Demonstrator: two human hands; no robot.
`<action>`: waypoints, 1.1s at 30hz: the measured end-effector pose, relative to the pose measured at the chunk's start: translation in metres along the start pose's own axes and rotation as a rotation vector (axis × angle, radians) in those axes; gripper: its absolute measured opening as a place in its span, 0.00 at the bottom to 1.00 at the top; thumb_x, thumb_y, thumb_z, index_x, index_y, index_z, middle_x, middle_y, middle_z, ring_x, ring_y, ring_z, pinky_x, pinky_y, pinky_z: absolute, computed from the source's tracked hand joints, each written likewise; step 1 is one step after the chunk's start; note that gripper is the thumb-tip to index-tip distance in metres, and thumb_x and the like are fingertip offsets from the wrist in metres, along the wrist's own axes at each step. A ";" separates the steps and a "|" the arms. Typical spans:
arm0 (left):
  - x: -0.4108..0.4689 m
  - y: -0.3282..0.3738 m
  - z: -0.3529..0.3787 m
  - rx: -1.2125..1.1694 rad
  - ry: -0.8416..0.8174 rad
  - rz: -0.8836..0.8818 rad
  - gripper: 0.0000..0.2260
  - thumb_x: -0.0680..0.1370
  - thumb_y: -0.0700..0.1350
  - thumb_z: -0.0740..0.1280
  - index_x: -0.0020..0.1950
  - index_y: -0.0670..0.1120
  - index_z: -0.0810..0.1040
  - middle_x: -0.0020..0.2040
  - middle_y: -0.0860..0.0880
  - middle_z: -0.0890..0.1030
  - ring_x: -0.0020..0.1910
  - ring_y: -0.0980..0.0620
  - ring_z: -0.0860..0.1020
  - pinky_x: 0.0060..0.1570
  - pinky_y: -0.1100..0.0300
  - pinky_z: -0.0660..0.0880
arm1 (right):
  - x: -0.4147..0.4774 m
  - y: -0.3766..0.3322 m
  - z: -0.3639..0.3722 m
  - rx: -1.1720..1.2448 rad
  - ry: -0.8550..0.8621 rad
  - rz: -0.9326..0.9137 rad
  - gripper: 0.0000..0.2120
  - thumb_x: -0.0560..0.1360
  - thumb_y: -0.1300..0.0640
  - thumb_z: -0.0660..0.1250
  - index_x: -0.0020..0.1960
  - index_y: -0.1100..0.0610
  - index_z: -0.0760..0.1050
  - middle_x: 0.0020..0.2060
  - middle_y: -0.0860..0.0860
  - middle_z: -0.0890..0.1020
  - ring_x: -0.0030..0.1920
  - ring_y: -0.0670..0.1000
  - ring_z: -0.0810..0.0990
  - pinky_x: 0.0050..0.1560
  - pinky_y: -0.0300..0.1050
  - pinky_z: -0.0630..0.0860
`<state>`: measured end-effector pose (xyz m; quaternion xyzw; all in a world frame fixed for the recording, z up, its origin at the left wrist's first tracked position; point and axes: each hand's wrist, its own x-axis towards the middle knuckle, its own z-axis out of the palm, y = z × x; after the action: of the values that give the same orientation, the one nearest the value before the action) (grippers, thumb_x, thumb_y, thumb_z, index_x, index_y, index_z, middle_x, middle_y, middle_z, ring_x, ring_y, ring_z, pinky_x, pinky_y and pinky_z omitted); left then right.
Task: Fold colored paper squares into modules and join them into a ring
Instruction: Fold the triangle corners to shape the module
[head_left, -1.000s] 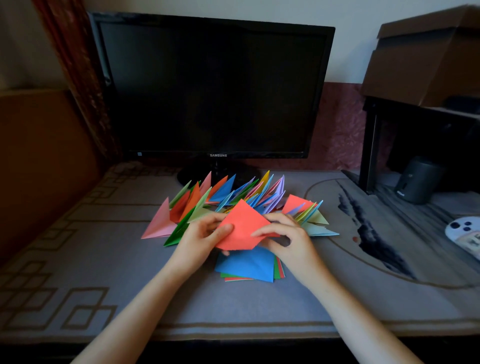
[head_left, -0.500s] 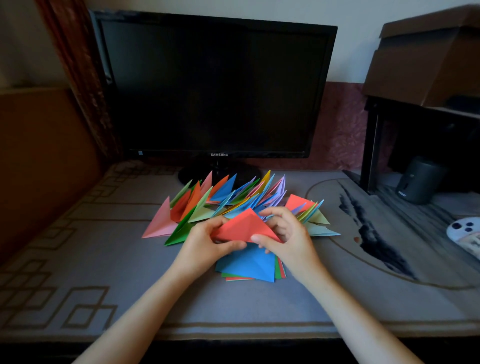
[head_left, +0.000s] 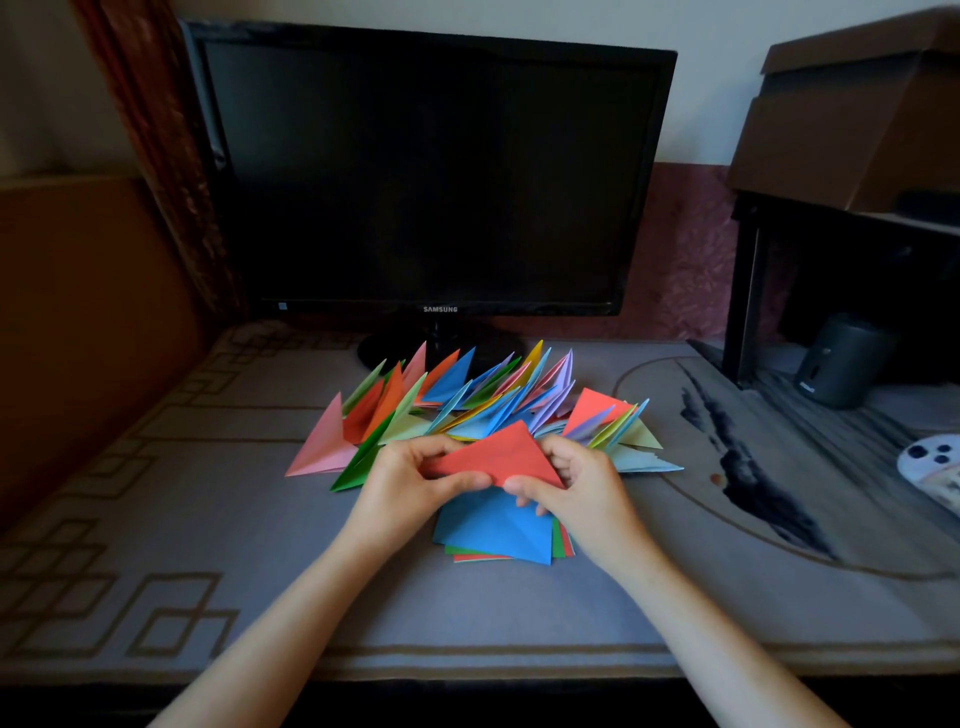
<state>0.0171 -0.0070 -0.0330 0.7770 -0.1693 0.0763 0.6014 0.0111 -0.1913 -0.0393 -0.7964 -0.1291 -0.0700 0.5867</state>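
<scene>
A red paper sheet (head_left: 498, 454), folded over into a triangle, is held above the desk by both hands. My left hand (head_left: 410, 480) pinches its left corner and lower edge. My right hand (head_left: 571, 483) pinches its right side and lower corner. Under my hands lies a small stack of flat paper squares (head_left: 493, 535), blue on top with green and red edges showing. Behind my hands spreads a fan of several folded triangular modules (head_left: 457, 400) in pink, orange, green, blue, yellow and purple.
A black monitor (head_left: 431, 171) stands close behind the modules on its round foot. A dark shelf with a cardboard box (head_left: 857, 114) is at the right, a small dark speaker (head_left: 836, 364) under it. A white object (head_left: 935, 467) lies at the right edge. The patterned desk mat (head_left: 156, 519) covers the desk.
The red sheet went from an open square to a triangle folded over. Both hands have closed in on its lower edge and corners, and stayed over the stack.
</scene>
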 end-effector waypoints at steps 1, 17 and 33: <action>0.000 0.001 0.000 -0.036 0.000 -0.011 0.05 0.67 0.38 0.75 0.39 0.48 0.82 0.35 0.55 0.83 0.35 0.61 0.79 0.37 0.69 0.74 | 0.000 0.001 -0.001 -0.003 0.016 0.000 0.05 0.70 0.63 0.73 0.42 0.58 0.77 0.30 0.50 0.81 0.32 0.46 0.79 0.32 0.37 0.73; -0.002 0.009 0.000 -0.421 -0.053 -0.054 0.17 0.74 0.41 0.65 0.63 0.47 0.72 0.43 0.44 0.85 0.46 0.45 0.84 0.44 0.59 0.80 | 0.004 0.004 -0.007 0.210 0.096 0.019 0.05 0.69 0.68 0.71 0.42 0.63 0.76 0.30 0.53 0.83 0.28 0.48 0.79 0.32 0.40 0.77; 0.004 0.002 0.004 -0.371 0.145 -0.037 0.10 0.68 0.33 0.72 0.47 0.40 0.78 0.38 0.47 0.84 0.38 0.49 0.82 0.37 0.63 0.79 | -0.001 -0.005 0.007 0.201 -0.041 0.029 0.08 0.71 0.67 0.70 0.48 0.60 0.75 0.31 0.54 0.83 0.28 0.50 0.78 0.29 0.40 0.74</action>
<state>0.0199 -0.0118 -0.0314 0.6485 -0.1222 0.0885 0.7461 0.0087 -0.1828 -0.0370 -0.7366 -0.1360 -0.0319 0.6618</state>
